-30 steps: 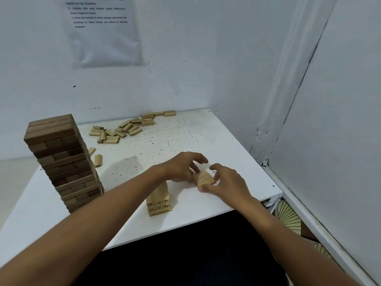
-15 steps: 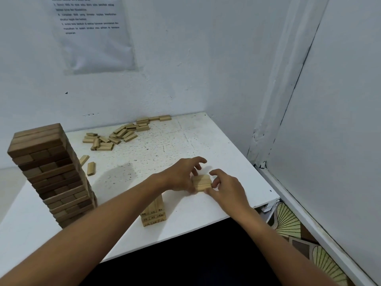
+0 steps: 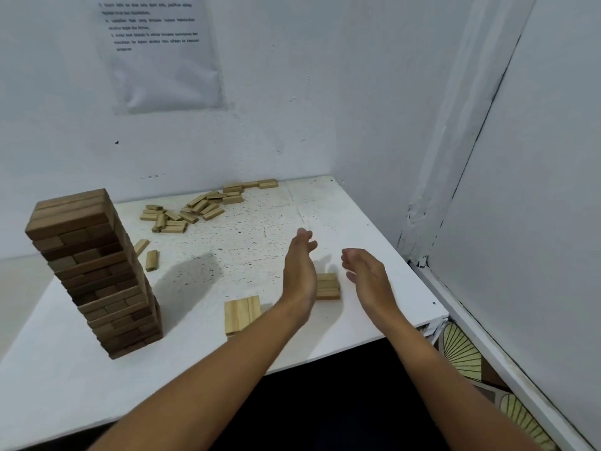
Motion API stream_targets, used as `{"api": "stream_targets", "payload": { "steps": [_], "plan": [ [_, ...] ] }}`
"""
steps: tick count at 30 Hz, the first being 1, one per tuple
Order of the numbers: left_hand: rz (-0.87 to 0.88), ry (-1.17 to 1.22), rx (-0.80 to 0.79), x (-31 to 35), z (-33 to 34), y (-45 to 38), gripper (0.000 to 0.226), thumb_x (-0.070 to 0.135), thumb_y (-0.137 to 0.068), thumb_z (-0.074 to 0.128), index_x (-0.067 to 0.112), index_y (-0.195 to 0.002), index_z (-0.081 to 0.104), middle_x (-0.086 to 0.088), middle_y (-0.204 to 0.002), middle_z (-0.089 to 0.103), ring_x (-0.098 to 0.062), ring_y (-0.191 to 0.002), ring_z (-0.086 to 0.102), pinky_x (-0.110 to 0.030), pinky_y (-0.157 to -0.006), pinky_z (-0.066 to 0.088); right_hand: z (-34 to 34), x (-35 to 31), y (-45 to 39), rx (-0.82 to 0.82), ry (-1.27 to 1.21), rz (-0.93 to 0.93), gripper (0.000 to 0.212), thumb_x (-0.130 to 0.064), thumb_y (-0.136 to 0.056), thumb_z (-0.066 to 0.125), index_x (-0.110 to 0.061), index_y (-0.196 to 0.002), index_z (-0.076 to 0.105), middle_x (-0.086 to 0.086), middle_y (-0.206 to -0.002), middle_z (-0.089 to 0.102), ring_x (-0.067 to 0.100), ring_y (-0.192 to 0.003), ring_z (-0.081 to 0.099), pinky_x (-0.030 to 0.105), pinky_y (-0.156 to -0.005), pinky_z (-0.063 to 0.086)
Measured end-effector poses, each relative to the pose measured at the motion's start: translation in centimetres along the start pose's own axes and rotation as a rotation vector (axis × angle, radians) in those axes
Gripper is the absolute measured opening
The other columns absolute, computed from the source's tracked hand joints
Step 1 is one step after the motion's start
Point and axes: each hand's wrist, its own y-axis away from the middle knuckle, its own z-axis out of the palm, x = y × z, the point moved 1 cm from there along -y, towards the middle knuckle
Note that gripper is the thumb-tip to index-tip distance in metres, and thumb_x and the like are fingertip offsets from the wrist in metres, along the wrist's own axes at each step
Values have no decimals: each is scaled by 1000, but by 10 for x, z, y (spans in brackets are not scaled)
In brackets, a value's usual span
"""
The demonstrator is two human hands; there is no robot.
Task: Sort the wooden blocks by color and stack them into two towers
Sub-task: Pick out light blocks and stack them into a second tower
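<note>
A tall tower of dark brown blocks stands at the table's left. A short stack of light blocks sits near the front edge, partly behind my left forearm. A small set of light blocks lies flat on the table between my hands. My left hand hovers just left of it with straight fingers, holding nothing. My right hand hovers just right of it, fingers relaxed and empty. A pile of loose light blocks lies at the back by the wall.
The white table fills a corner, with walls behind and to the right. Two stray light blocks lie beside the dark tower. A printed sheet hangs on the back wall. Patterned floor shows past the table's right edge.
Both hands held the small set of light blocks together before. They have let go and spread apart, leaving the set on the table between them.
</note>
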Motion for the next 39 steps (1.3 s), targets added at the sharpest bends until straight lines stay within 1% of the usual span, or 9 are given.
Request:
{"api": "stream_targets", "payload": {
  "steps": [8,12,16,20,26,31,34,37,39],
  "plan": [
    [82,131,82,-33,5,14,58,50,-101,14,24,-143,43,5,-148,44,-6,-138,33,-24,-106,19,8,-4,8,-79,-233,88,54,-48,-103,22,-17,-138,49,8,-144,49,17,-136,43,38,-118,27],
    [105,140,78,-43,3,13,61,51,-99,16,21,-147,37,3,-151,40,-3,-136,33,-21,-108,21,12,-2,8,-111,-283,83,66,-59,-93,22,-24,-146,38,2,-155,35,15,-144,28,38,-121,20],
    [125,149,74,-39,3,11,78,62,-82,19,23,-148,34,3,-152,38,1,-133,31,-21,-107,19,17,-4,9,-158,-294,42,76,-66,-81,22,-32,-149,29,-7,-159,23,9,-147,18,37,-122,14],
    [109,143,79,-41,4,11,68,57,-92,17,23,-148,35,3,-153,37,-4,-139,30,-23,-111,20,23,-3,11,-187,-279,20,74,-67,-82,20,-36,-150,23,-16,-159,19,0,-146,14,34,-122,10],
    [110,128,46,-42,6,13,82,64,-80,19,23,-149,33,1,-154,34,-5,-141,27,-28,-119,17,23,1,11,-223,-228,-24,59,-65,-87,18,-48,-143,18,-21,-158,15,-7,-144,12,31,-123,7],
    [103,102,38,-46,5,10,78,67,-84,20,23,-147,35,1,-153,35,-5,-141,27,-27,-118,18,24,3,11,-249,-220,-51,70,-79,-76,24,-51,-140,19,-21,-159,14,-8,-144,12,29,-122,7],
    [153,-61,47,-46,4,11,54,53,-100,29,23,-145,37,8,-148,37,-4,-138,31,-22,-111,22,22,4,9,-219,-248,-45,58,-69,-89,24,-46,-142,23,-16,-159,19,-5,-143,16,27,-120,12],
    [253,-309,92,-33,1,11,45,17,-97,50,20,-141,41,8,-144,43,-7,-135,35,-19,-104,26,12,1,6,-135,-226,-46,42,-32,-105,38,-27,-147,34,-10,-150,34,1,-138,29,22,-109,25],
    [298,-533,126,-16,-3,4,52,14,-87,60,19,-137,48,4,-141,49,-13,-133,39,-26,-106,30,1,0,-1,-98,-110,-83,42,-5,-98,49,-16,-138,47,-5,-138,48,7,-133,41,15,-102,33]
  ]
}}
